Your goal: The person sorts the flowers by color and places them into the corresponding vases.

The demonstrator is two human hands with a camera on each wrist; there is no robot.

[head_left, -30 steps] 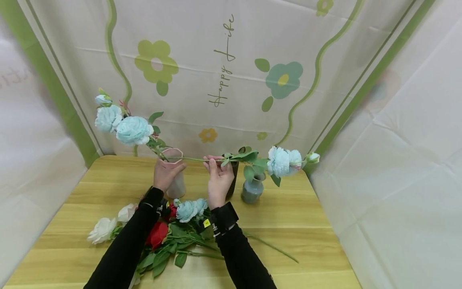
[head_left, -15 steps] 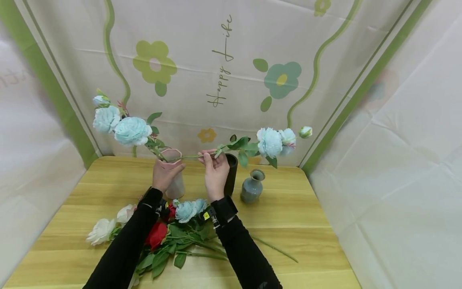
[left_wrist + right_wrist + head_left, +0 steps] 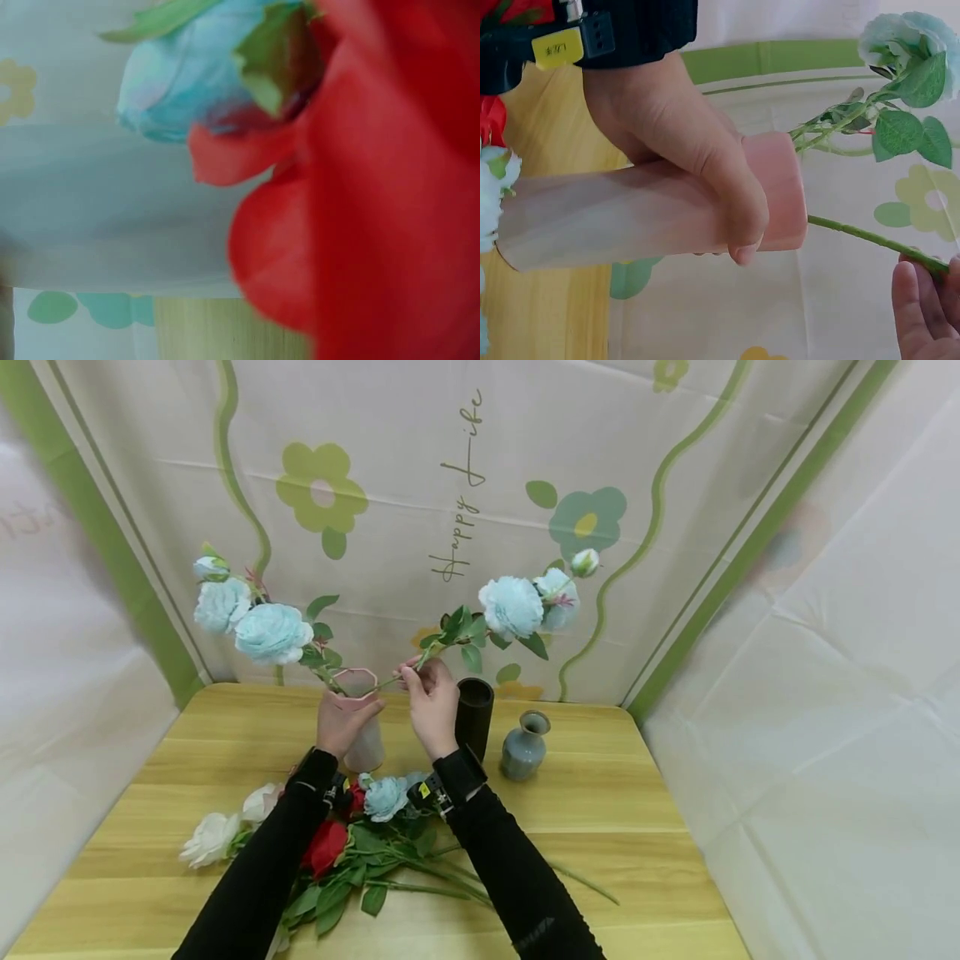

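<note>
My left hand grips a tall vase, pale with a pink rim, just below its mouth. One light blue artificial flower stem stands in it, leaning left. With thumb and fingers my right hand pinches the green stem of a second light blue flower. The lower end of that stem runs into the vase mouth, while its blooms tilt up to the right. In the left wrist view a red rose and a blue bud fill much of the picture, hiding the hand.
To the right of the pink-rimmed vase stand a black cylindrical vase and a small grey-blue vase. Red roses, white roses and another blue flower lie on the wooden table under my forearms. A printed cloth hangs behind.
My right hand has moved left and up, toward the vase. The second flower's blooms have swung from nearly level to raised. My left hand keeps its grip on the vase.
</note>
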